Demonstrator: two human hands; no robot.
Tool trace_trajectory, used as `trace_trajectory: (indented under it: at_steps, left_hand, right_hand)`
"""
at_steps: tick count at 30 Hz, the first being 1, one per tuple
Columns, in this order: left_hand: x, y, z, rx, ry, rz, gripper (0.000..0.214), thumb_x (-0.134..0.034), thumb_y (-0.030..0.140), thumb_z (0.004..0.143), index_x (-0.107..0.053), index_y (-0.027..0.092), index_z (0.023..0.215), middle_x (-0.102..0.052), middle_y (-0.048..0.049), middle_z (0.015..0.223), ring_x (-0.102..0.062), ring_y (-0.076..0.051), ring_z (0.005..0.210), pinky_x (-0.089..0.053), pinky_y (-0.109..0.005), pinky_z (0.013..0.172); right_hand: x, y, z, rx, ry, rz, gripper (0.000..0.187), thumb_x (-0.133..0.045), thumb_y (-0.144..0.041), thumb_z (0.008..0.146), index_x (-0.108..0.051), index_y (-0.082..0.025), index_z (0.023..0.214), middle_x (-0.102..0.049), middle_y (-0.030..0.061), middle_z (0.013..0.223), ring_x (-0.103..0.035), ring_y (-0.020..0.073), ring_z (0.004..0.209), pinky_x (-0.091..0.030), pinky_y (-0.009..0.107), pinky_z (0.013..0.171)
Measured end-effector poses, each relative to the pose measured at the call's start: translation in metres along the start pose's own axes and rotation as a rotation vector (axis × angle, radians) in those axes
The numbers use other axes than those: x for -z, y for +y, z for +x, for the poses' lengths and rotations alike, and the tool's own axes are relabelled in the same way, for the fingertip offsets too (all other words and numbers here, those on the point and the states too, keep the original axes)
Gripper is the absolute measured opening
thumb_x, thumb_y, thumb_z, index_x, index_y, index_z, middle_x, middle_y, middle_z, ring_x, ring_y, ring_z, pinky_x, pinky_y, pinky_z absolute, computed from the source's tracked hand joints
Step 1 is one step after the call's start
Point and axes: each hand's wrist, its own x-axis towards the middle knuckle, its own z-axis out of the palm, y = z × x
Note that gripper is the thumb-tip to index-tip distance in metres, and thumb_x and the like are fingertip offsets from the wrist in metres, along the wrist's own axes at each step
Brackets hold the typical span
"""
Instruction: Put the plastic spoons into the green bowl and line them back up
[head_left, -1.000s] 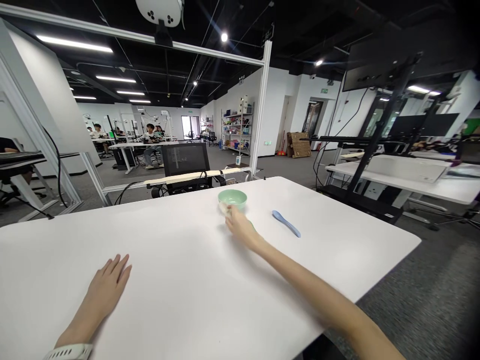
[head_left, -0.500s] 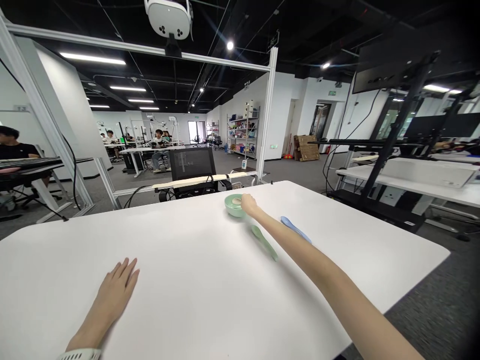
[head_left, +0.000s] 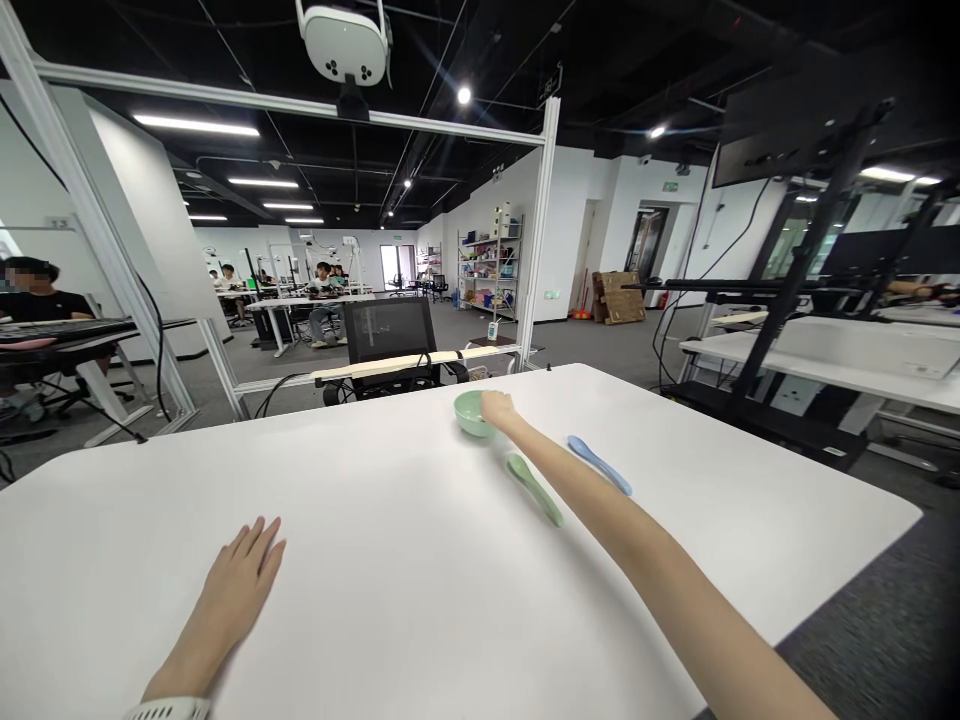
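Note:
My right hand [head_left: 498, 407] reaches far across the white table [head_left: 360, 560] and is closed at the right rim of a light green bowl [head_left: 471, 422]. A beige spoon head showed beside these fingers a moment ago; the hand now hides it. Nearer to me than the bowl lies a green spoon [head_left: 535, 490], close to my right forearm. On the forearm's other side rests a blue spoon [head_left: 600, 465]. My left hand [head_left: 244, 575] lies flat on the table at the left, fingers spread, holding nothing.
Behind the table's far edge stand an office chair [head_left: 390, 335] and a metal frame [head_left: 537, 240]. A monitor stand [head_left: 795, 260] and another white desk [head_left: 705, 350] are at the right. People sit at desks in the background; one person [head_left: 45, 295] is at the far left.
The beige spoon head seen in the bowl is out of sight behind my right hand. The whole view has shifted slightly. My left hand stays flat on the table.

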Motion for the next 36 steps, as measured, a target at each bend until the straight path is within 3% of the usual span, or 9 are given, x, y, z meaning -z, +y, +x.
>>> trace_trajectory:
  at_steps: [4,8,12,15,18,23,30,36]
  left_hand:
    - [0.004,0.003,-0.001,0.006,-0.017,-0.016,0.073,-0.028,0.045,0.099,-0.060,0.010,0.154,-0.055,-0.0204,0.165,-0.049,-0.037,0.155,-0.040,-0.057,0.127]
    - [0.005,0.006,-0.002,0.009,-0.017,-0.013,0.070,-0.027,0.043,0.101,-0.059,0.010,0.155,-0.055,-0.0200,0.165,-0.049,-0.037,0.156,-0.040,-0.056,0.127]
    - [0.004,0.005,-0.003,-0.005,-0.013,0.013,0.069,-0.024,0.039,0.103,-0.059,0.009,0.155,-0.054,-0.0204,0.165,-0.047,-0.036,0.157,-0.040,-0.056,0.128]
    - [0.005,0.005,-0.003,-0.034,-0.002,0.015,0.067,-0.026,0.035,0.102,-0.061,0.008,0.152,-0.056,-0.0219,0.163,-0.050,-0.037,0.155,-0.041,-0.058,0.126]
    - [0.008,0.007,-0.003,-0.014,-0.018,0.014,0.069,-0.024,0.037,0.103,-0.059,0.007,0.154,-0.055,-0.0219,0.164,-0.049,-0.037,0.155,-0.041,-0.057,0.126]
    - [0.012,0.008,-0.004,-0.002,-0.044,-0.014,0.070,-0.025,0.041,0.104,-0.057,0.007,0.156,-0.052,-0.0221,0.166,-0.048,-0.038,0.156,-0.040,-0.057,0.127]
    - [0.017,0.011,-0.003,0.016,-0.086,0.020,0.071,-0.023,0.040,0.103,-0.055,0.006,0.157,-0.050,-0.0219,0.168,-0.044,-0.038,0.159,-0.038,-0.057,0.128]
    - [0.015,0.009,-0.003,-0.002,-0.074,0.026,0.068,-0.025,0.036,0.104,-0.057,0.007,0.156,-0.051,-0.0213,0.167,-0.045,-0.036,0.159,-0.039,-0.056,0.128]
  right_hand:
    - [0.014,0.016,-0.013,-0.025,0.042,-0.024,0.042,-0.052,-0.008,0.099,-0.072,-0.008,0.136,-0.076,0.0242,0.132,-0.069,0.0336,0.130,-0.049,0.040,0.108]
    - [0.015,0.050,-0.039,0.026,0.148,0.021,0.051,-0.042,-0.011,0.103,-0.064,-0.011,0.149,-0.072,0.0183,0.143,-0.063,0.0306,0.136,-0.045,0.038,0.114]
    - [-0.012,0.095,-0.072,0.114,0.243,0.154,0.051,-0.041,-0.014,0.103,-0.065,-0.011,0.147,-0.072,0.0169,0.144,-0.062,0.0311,0.136,-0.046,0.044,0.117]
    - [-0.041,0.123,-0.097,0.162,0.201,0.225,0.051,-0.042,-0.018,0.102,-0.067,-0.018,0.147,-0.071,0.0140,0.146,-0.062,0.0304,0.139,-0.046,0.048,0.119]
    - [-0.063,0.140,-0.115,0.166,0.128,0.259,0.050,-0.044,-0.021,0.103,-0.069,-0.016,0.146,-0.066,0.0173,0.153,-0.060,0.0319,0.144,-0.044,0.047,0.123]
    - [-0.074,0.150,-0.122,0.201,0.023,0.264,0.050,-0.040,-0.023,0.106,-0.073,-0.011,0.141,-0.064,0.0192,0.154,-0.057,0.0326,0.149,-0.041,0.047,0.127]
    - [-0.075,0.152,-0.122,0.212,0.027,0.276,0.050,-0.040,-0.024,0.107,-0.074,-0.009,0.140,-0.065,0.0196,0.153,-0.056,0.0309,0.149,-0.040,0.044,0.127]
    - [-0.053,0.141,-0.100,0.155,0.183,0.280,0.047,-0.040,-0.017,0.105,-0.073,-0.014,0.139,-0.071,0.0180,0.144,-0.063,0.0303,0.138,-0.045,0.045,0.120]
